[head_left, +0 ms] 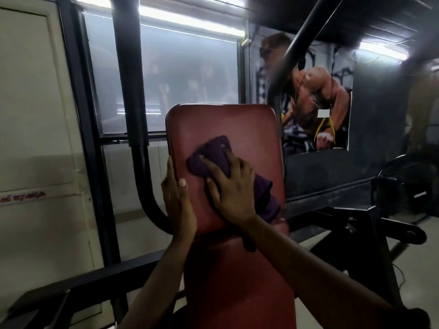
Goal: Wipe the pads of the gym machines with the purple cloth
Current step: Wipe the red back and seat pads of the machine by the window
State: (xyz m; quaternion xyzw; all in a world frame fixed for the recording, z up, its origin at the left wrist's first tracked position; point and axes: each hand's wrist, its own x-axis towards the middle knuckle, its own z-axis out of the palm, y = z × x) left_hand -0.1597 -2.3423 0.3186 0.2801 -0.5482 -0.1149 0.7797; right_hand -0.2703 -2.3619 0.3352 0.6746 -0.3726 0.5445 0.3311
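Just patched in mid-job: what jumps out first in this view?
A red back pad stands upright at centre; the right hand presses the purple cloth against its face while the left hand grips its left edge. A bodybuilder poster hangs behind, to the right.

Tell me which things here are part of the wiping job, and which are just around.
In the job: purple cloth, pressed by the right hand; red back pad, its edge gripped by the left hand; red seat pad below.
Just around: bodybuilder poster; black fan; black machine frame; door at left.
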